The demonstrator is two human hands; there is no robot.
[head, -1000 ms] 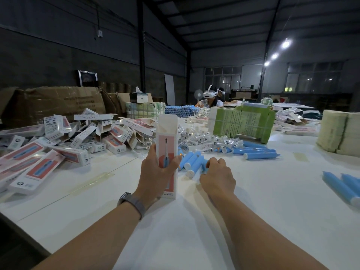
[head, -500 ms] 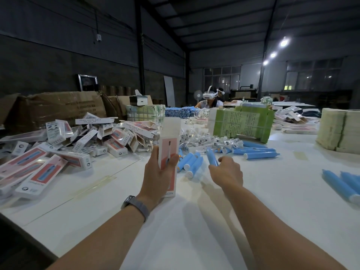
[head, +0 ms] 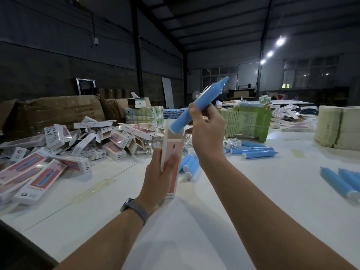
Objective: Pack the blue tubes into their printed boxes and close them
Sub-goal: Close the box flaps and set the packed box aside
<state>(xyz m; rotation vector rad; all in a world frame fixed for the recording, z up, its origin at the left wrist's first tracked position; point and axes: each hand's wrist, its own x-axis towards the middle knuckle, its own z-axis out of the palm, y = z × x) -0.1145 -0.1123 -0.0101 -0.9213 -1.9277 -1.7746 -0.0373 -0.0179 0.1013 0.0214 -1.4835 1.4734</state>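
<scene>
A long white table (head: 224, 221) fills the lower view, its top matte and lit from the right, with a faint seam line running diagonally across its left part. The left hand (head: 157, 178), a watch (head: 134, 208) on its wrist, grips a printed box (head: 172, 152) upright above the table, the box's top end open. The right hand (head: 207, 133) is curled round a blue tube (head: 202, 103) held tilted, its lower end at the box's open mouth and its pointed end up to the right; whether the tube has entered the box cannot be told. The two hands are close together, one on each item. Behind them on the table lie loose tubes (head: 257, 152), with a few more (head: 190, 166) just beside the box and others (head: 342, 182) at the right edge. To the left is a jumbled heap of boxes (head: 58, 152), some flat, some open. Behind that heap sit brown cartons (head: 64, 112). A green bundle (head: 247, 123) stands in the middle distance and a pale stack (head: 339, 127) to the right, with more flat boxes (head: 290, 115) between them. The room is a dim hall with dark walls, a pitched roof with beams, a dark pillar (head: 138, 55), three ceiling lamps (head: 280, 42) and windows (head: 309, 73) in the far wall. Another person sits at the far end, mostly hidden by the tube.
</scene>
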